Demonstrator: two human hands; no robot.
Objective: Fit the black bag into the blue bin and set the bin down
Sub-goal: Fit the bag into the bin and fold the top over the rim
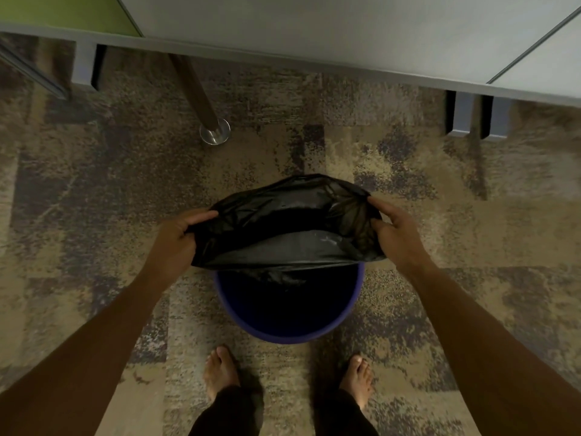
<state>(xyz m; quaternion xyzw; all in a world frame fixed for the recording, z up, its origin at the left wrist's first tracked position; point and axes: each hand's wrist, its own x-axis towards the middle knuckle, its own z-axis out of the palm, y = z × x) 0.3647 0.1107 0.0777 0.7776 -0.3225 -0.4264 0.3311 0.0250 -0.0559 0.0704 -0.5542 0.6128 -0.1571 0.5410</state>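
A round blue bin (284, 336) stands on the carpet just in front of my bare feet, its inside dark. The black bag (283, 228) is stretched wide between my hands over the far half of the bin's mouth, its near edge hanging across the opening. My left hand (176, 239) grips the bag's left side and my right hand (397, 234) grips its right side. The far rim of the bin is hidden under the bag.
A grey desk top (314, 29) runs across the back, with a round metal leg and foot (214, 132) on the carpet at left centre. Dark panel feet (471, 119) stand at the right. Patterned carpet (94, 190) lies all around the bin.
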